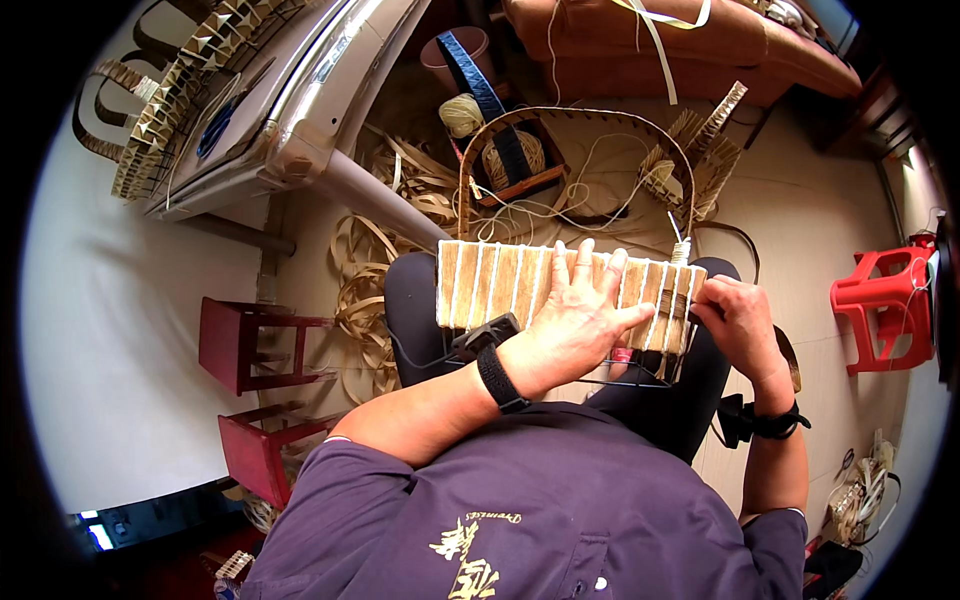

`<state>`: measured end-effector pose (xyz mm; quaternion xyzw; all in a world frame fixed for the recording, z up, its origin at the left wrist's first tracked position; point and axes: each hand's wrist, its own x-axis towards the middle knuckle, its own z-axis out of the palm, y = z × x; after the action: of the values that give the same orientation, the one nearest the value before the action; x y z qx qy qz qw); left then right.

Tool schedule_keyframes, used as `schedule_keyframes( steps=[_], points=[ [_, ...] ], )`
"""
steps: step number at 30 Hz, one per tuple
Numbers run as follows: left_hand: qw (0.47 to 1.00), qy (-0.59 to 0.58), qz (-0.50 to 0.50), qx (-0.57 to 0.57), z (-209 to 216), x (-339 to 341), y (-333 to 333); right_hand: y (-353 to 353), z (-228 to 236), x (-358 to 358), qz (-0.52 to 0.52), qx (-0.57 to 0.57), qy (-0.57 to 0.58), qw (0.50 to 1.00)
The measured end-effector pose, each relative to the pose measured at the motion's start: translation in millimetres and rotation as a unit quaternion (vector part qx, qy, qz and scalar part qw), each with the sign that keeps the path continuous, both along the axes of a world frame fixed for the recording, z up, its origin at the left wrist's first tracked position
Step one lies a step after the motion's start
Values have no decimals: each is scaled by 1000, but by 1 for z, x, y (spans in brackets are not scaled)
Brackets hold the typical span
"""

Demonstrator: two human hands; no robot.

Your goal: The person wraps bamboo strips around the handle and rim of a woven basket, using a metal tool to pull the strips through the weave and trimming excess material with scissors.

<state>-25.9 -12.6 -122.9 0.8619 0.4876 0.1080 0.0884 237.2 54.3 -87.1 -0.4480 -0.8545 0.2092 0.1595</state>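
A basket [500, 285] of tan flat strips, bound with white cord, lies across my lap. Its arched handle [572, 112] stretches away from me over the floor. My left hand [577, 310] is spread flat on the strip-covered side, fingers pointing toward the handle. At the basket's right end, my right hand [738, 315] is closed in a pinch beside the dark strips [672, 310]; what lies between its fingertips is hidden. Thin dark frame wires [630, 383] show along the basket's near side. White cord is wrapped round the handle's right foot [681, 250].
Beyond the basket, a box [535, 190] holds balls of cord, with loose cord trailing over the floor. Curled strips [365, 270] heap at left, near red stools [245, 345] and a table [300, 130]. A red plastic stool [882, 300] stands at right; a sofa [680, 50] is behind.
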Motion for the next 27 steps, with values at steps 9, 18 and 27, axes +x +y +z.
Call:
schedule_keyframes(
  steps=[9,18,27],
  points=[
    [1000,15,-1,10,-2,3,0,10,1,0,62,53,39,996],
    [1000,-15,-3,2,2,5,-1,5,-7,5,15,-18,81,996],
    [1000,2,12,-1,3,6,-1,-6,-26,10,-5,-12,139,990]
  ],
)
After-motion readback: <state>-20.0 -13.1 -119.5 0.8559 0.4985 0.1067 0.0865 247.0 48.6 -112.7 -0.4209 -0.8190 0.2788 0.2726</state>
